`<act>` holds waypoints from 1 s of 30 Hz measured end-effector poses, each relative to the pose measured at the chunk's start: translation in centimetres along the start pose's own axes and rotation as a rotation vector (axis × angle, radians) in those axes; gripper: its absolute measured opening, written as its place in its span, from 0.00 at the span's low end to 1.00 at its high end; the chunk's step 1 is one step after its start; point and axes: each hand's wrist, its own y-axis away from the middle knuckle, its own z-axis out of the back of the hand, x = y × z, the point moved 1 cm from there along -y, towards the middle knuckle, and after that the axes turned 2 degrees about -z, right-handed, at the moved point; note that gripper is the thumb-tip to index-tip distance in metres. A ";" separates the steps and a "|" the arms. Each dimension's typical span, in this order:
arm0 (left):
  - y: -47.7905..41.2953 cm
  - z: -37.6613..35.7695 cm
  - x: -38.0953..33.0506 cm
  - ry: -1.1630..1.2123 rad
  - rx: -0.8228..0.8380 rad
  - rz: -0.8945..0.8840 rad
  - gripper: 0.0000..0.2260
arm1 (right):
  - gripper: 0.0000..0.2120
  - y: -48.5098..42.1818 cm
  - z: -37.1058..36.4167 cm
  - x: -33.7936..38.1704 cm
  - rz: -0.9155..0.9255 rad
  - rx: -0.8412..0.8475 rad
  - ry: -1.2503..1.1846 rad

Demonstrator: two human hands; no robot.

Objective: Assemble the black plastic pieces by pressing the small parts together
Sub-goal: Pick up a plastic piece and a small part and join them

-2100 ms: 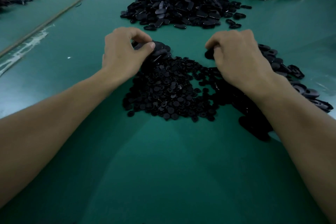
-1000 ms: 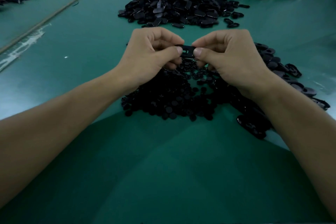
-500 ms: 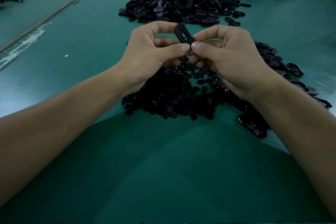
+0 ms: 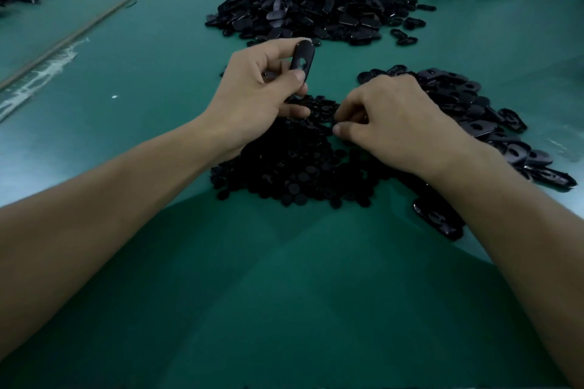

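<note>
Left hand (image 4: 252,98) pinches one slotted plate (image 4: 302,58) upright | right hand (image 4: 395,123) curled on disc heap (image 4: 294,164), grasp unclear | one plate heap (image 4: 467,104) toward bench's right edge, two far heaps (image 4: 309,3)

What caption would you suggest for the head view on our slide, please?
Left hand holds an oval black piece upright while the right hand touches the small round parts.

The right hand (image 4: 395,123) released the oval black piece (image 4: 302,57) and dropped toward five o'clock onto the pile of small parts (image 4: 294,167); the left hand (image 4: 252,98) alone pinched the piece upright.
</note>
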 end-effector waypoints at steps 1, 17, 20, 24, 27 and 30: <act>0.0 0.0 0.1 -0.020 0.004 0.000 0.13 | 0.06 0.0 -0.1 0.1 -0.008 0.007 0.015; 0.1 0.3 -0.1 -0.158 -0.074 -0.046 0.09 | 0.14 0.1 -0.2 1.1 0.027 -0.069 0.111; 0.2 0.2 -0.2 -0.158 -0.083 -0.059 0.09 | 0.16 0.1 0.1 1.0 0.014 -0.081 -0.037; 0.3 0.2 -0.3 -0.169 -0.090 -0.048 0.09 | 0.15 0.0 0.6 0.4 0.003 -0.045 -0.142; 0.3 0.2 -0.4 -0.175 -0.100 -0.034 0.08 | 0.11 -0.1 0.5 -0.1 -0.010 -0.023 -0.234; 0.3 0.1 -0.5 -0.179 -0.102 -0.030 0.08 | 0.07 -0.1 0.4 -0.4 -0.017 -0.037 -0.328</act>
